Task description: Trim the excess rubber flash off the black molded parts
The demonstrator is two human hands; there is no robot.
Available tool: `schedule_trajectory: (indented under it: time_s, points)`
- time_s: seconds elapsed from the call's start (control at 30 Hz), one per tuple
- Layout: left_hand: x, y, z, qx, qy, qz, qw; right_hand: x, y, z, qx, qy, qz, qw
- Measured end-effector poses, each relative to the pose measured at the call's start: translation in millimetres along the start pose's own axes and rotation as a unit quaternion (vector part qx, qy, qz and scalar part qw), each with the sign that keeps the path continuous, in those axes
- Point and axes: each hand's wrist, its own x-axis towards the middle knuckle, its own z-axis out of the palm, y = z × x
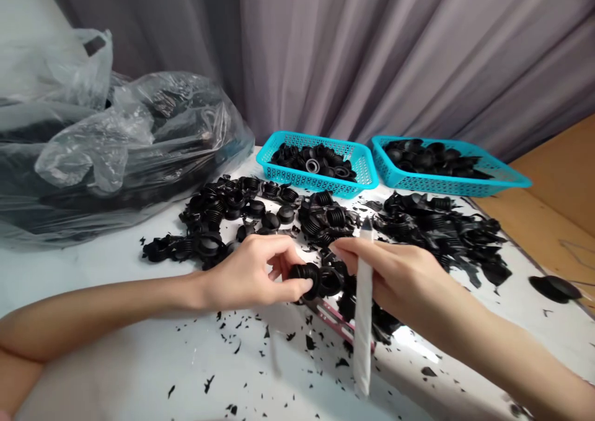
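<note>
My left hand (260, 269) pinches a black ribbed rubber part (307, 279) between thumb and fingers. Touching or just beside that part on its right is another black ring-shaped piece (331, 281). In my right hand (395, 266) is a long white tool, apparently wrapped (363, 322), held upright with a dark narrow tip at its top; its exact kind is unclear. The fingertips of this hand are closed, close above the black parts. Under both hands lies a pink and silver slotted tool (332, 319), partly hidden by black pieces and the white tool.
Black ribbed parts (209, 213) lie heaped behind my hands, with another pile (441, 229) to the right. Two blue baskets (320, 184) (441, 185) hold more. A full clear plastic bag (186, 136) stands left. Black scraps (310, 343) litter the white table (153, 371). A black disc (553, 289) sits near the right edge.
</note>
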Motion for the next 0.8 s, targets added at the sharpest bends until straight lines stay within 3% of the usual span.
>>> schedule_trajectory:
  time_s: [0.13,0.23,0.3,0.4,0.47,0.6,0.8]
  points:
    - [2,6,-1.8,-0.145,-0.012,-0.128,0.981,1,-6,-6,0.077,-0.022,0.020,0.997]
    - [3,6,-1.1,-0.180,-0.023,-0.152,0.972,3,-18,-7,0.189,-0.024,0.065,0.980]
    - [2,6,-1.0,-0.174,-0.034,-0.149,0.973,6,-23,-6,0.285,-0.065,0.146,0.945]
    - [0,5,-3.0,-0.110,-0.042,-0.107,0.987,10,-24,-7,0.413,-0.131,0.273,0.859]
    - [-2,4,-4.8,-0.003,-0.018,-0.052,0.998,11,-22,-7,0.462,-0.136,0.314,0.818]
    - [-6,6,-5.6,0.162,0.044,0.065,0.984,12,-18,-6,0.499,-0.134,0.334,0.789]
    - [-7,8,-3.9,0.132,0.046,0.098,0.985,11,-20,-4,0.544,-0.133,0.356,0.748]
